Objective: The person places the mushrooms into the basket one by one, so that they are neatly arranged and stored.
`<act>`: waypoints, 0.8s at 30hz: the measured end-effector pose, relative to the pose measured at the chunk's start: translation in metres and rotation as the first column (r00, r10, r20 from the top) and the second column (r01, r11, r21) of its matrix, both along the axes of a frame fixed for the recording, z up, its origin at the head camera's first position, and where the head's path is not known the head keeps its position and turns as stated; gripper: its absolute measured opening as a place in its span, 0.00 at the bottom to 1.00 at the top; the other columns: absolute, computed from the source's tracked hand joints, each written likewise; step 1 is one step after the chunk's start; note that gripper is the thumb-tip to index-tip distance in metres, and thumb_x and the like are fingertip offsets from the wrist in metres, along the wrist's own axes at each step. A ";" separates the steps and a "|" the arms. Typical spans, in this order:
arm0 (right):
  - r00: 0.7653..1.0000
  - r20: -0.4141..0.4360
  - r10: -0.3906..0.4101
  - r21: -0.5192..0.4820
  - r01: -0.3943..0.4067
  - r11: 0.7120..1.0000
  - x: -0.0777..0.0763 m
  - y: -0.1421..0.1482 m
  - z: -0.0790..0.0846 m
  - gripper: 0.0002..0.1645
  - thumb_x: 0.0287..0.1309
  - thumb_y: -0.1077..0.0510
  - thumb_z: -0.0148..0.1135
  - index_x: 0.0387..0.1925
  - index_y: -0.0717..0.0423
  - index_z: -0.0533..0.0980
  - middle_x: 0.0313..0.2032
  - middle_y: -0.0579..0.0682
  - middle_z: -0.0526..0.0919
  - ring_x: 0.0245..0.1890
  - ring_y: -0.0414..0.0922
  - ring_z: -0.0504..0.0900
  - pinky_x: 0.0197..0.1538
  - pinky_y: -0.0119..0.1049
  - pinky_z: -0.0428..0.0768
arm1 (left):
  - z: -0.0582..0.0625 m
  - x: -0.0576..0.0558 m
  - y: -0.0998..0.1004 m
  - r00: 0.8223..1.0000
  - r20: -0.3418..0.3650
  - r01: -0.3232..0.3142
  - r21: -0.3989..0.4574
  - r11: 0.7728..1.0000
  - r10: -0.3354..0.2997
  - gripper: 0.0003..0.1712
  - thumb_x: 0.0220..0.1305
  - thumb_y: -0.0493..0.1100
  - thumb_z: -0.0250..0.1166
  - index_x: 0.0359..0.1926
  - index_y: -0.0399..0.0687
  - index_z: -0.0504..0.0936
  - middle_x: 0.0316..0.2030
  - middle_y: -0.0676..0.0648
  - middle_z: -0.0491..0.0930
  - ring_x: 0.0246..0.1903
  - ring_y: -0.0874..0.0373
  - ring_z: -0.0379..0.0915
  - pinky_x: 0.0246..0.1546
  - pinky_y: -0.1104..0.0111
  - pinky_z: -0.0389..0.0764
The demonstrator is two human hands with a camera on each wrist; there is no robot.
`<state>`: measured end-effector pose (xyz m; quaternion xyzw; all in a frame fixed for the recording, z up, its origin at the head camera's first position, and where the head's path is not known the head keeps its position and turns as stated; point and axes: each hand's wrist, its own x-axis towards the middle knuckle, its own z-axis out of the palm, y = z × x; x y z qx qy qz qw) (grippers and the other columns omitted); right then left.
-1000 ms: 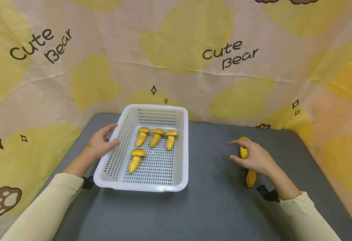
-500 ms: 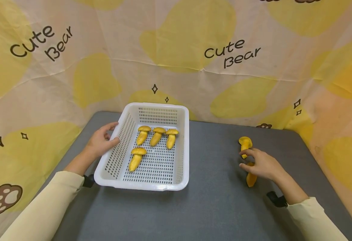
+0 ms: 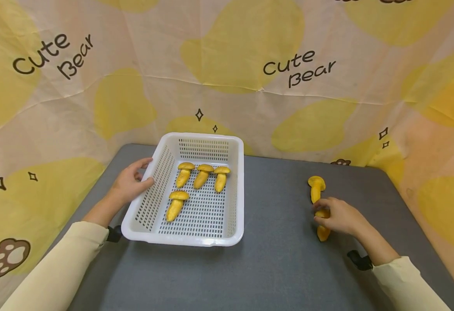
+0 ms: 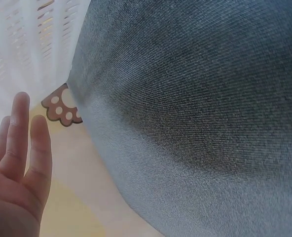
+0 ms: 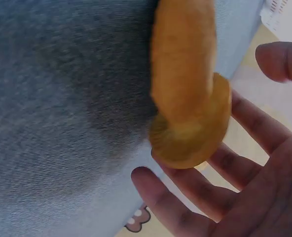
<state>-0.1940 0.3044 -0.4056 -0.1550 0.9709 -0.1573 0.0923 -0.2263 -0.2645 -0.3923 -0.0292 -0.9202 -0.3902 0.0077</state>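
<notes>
My left hand [image 3: 127, 185] is at the left rim of a white perforated basket [image 3: 182, 239], thumb and fingertips right at the edge. In the left wrist view its fingers [image 4: 18, 143] are extended beside the basket wall. Over on the right, my right hand [image 3: 340, 217] reaches round the cap of a yellow mushroom [image 5: 183, 59] lying on the table. Its fingers [image 5: 205, 192] lie behind the cap, while the thumb stands apart from it. Just beyond lies a second yellow mushroom [image 3: 316, 183]. Several more mushrooms [image 3: 174, 209] lie inside the basket.
A grey table [image 3: 266, 268] carries everything. Behind it and at the sides hangs a cloth [image 3: 227, 56] printed with yellow patches and lettering. The basket stands left of the middle, with bare tabletop between it and the loose mushrooms.
My right hand has moved back toward me and slightly right, from the far mushroom to the nearer one, uncovering the far one. The left hand has stayed at the basket.
</notes>
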 end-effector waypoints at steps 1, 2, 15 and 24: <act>1.000 -0.002 0.005 -0.008 -0.005 1.000 0.000 0.001 -0.001 0.16 0.53 0.51 0.65 0.43 0.52 0.81 0.44 0.56 0.81 0.37 0.47 0.77 0.35 0.42 0.77 | 0.000 0.000 0.000 1.000 0.000 0.000 0.002 1.000 0.000 0.40 0.59 0.39 0.59 0.72 0.42 0.57 0.60 0.34 0.67 0.24 0.56 0.80 0.20 0.65 0.84; 1.000 -0.002 0.007 -0.015 -0.007 1.000 -0.001 0.002 -0.002 0.15 0.53 0.52 0.65 0.42 0.52 0.81 0.43 0.55 0.81 0.36 0.46 0.76 0.35 0.40 0.76 | 0.000 0.000 0.000 1.000 0.000 0.001 0.005 1.000 -0.001 0.40 0.59 0.39 0.59 0.72 0.42 0.57 0.60 0.34 0.66 0.24 0.56 0.80 0.20 0.65 0.84; 0.999 -0.034 0.008 -0.069 -0.011 0.998 -0.004 0.006 -0.006 0.10 0.54 0.59 0.63 0.39 0.55 0.83 0.38 0.53 0.82 0.33 0.44 0.75 0.33 0.35 0.75 | -0.001 0.000 0.000 1.000 0.009 -0.001 0.020 1.000 0.001 0.41 0.59 0.39 0.60 0.72 0.44 0.57 0.61 0.35 0.67 0.25 0.56 0.81 0.21 0.65 0.85; 0.989 -0.139 0.046 -0.088 -0.059 0.994 -0.006 -0.006 0.007 0.09 0.53 0.58 0.66 0.38 0.53 0.83 0.39 0.52 0.82 0.35 0.45 0.75 0.35 0.37 0.75 | -0.001 0.001 -0.001 1.000 0.005 0.004 0.019 1.000 -0.004 0.41 0.59 0.39 0.59 0.72 0.43 0.57 0.60 0.34 0.67 0.25 0.56 0.81 0.21 0.65 0.85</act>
